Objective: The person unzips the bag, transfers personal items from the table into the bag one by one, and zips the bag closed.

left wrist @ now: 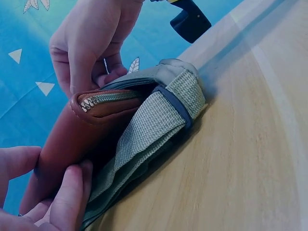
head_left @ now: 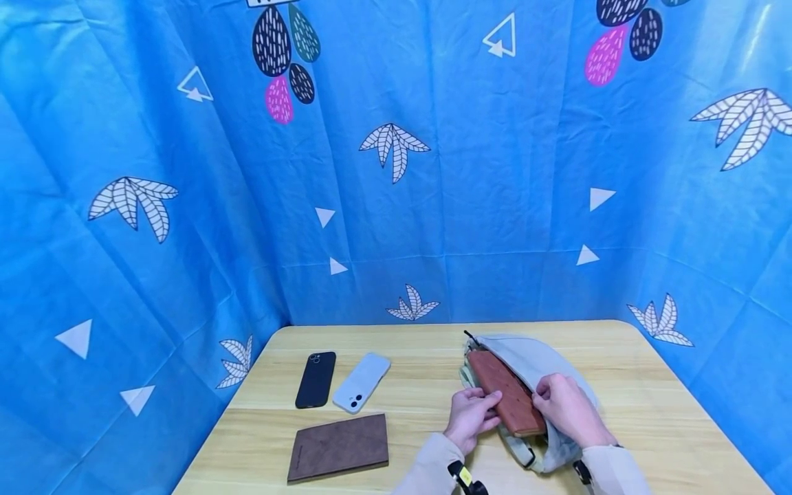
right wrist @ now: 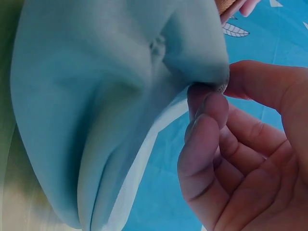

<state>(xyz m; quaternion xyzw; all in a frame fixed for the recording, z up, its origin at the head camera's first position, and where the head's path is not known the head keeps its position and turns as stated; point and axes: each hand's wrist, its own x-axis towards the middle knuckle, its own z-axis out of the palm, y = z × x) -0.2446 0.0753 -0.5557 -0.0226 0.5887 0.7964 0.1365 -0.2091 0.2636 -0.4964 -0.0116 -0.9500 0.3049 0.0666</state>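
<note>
A reddish-brown zip wallet [head_left: 504,392] lies partly inside the opening of a pale grey-green waist bag [head_left: 535,354] at the right of the table. My left hand [head_left: 471,416] pinches the wallet between thumb and fingers at its left side. In the left wrist view, the wallet's zip end [left wrist: 108,101] sticks out beside the bag's webbing strap [left wrist: 154,125]. With thumb and fingertips, my right hand [head_left: 569,409] grips the edge of the bag's opening. That pinched fabric edge [right wrist: 211,72] shows in the right wrist view. The wallet's far side is hidden in the bag.
A black phone [head_left: 315,380] and a light-coloured phone [head_left: 361,383] lie on the left of the wooden table [head_left: 421,344]. Nearer the front is a dark brown notebook-like item [head_left: 339,448]. A blue patterned curtain [head_left: 495,206] surrounds the table's back and sides.
</note>
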